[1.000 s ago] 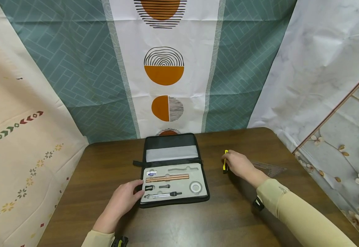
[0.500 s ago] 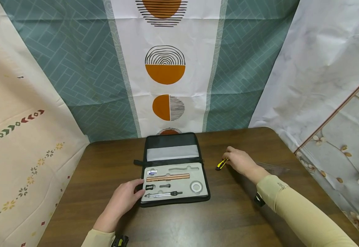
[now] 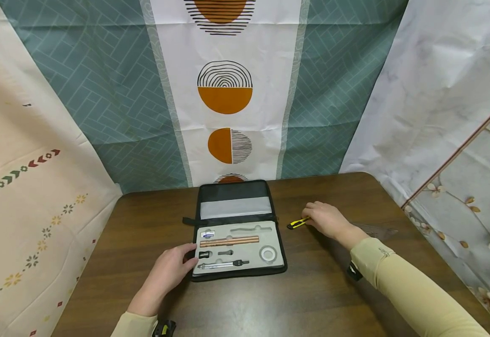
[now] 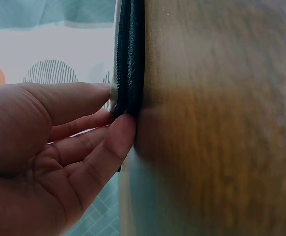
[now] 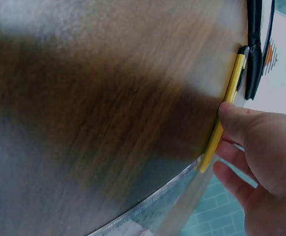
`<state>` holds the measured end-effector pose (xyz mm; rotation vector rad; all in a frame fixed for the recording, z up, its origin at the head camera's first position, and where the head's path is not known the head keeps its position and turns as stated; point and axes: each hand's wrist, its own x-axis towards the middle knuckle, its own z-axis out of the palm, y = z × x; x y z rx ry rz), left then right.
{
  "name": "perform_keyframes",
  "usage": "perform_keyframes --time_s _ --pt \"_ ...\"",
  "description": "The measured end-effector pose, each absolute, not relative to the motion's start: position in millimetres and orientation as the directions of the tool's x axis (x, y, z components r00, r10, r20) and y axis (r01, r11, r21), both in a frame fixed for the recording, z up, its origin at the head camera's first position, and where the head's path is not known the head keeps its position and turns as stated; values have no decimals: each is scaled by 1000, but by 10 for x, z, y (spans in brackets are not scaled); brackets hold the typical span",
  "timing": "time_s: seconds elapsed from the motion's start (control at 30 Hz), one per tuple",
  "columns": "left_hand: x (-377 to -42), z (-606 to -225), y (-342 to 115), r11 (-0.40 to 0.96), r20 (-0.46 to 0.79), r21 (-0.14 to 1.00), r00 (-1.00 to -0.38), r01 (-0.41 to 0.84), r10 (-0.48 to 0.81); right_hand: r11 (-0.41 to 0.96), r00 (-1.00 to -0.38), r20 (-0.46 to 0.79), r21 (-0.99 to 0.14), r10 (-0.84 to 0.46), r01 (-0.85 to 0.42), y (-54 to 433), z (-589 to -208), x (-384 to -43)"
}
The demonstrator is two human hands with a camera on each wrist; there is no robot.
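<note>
In the head view an open black zip case (image 3: 285,252) lies on the table, its grey tray holding a compass (image 3: 224,265), wood-coloured pencils (image 3: 229,241), an eraser (image 3: 207,234), a sharpener (image 3: 204,254), a small dark part (image 3: 226,252) and a white ring-shaped roll (image 3: 268,254). My left hand (image 3: 170,269) holds the case's left edge, thumb on the tray rim and a finger against the zipped side (image 4: 128,59). To the right of the case, my right hand (image 3: 325,219) pinches a yellow-and-black utility knife (image 3: 299,223), whose black end points toward the case.
A clear plastic measuring piece with scale marks (image 3: 373,230) lies on the brown table (image 3: 245,304) behind the right wrist. The tray has a long shaped slot (image 3: 250,230) near its top. Patterned cloths (image 3: 228,100) hang behind and on both sides.
The utility knife has swung from pointing toward me to lying nearly sideways, its black end turned left toward the case. My right hand has shifted slightly; my left hand stays on the case.
</note>
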<state>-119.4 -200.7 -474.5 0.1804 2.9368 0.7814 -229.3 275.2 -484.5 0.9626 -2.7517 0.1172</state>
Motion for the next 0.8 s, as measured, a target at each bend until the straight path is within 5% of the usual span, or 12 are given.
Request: perform_keyframes --time_s 0.8 --pt "-1198 -4749 -2005 866 -65 492 -988 89 139 821 -808 247 -75 -534 -566 2655 -4738 -2257"
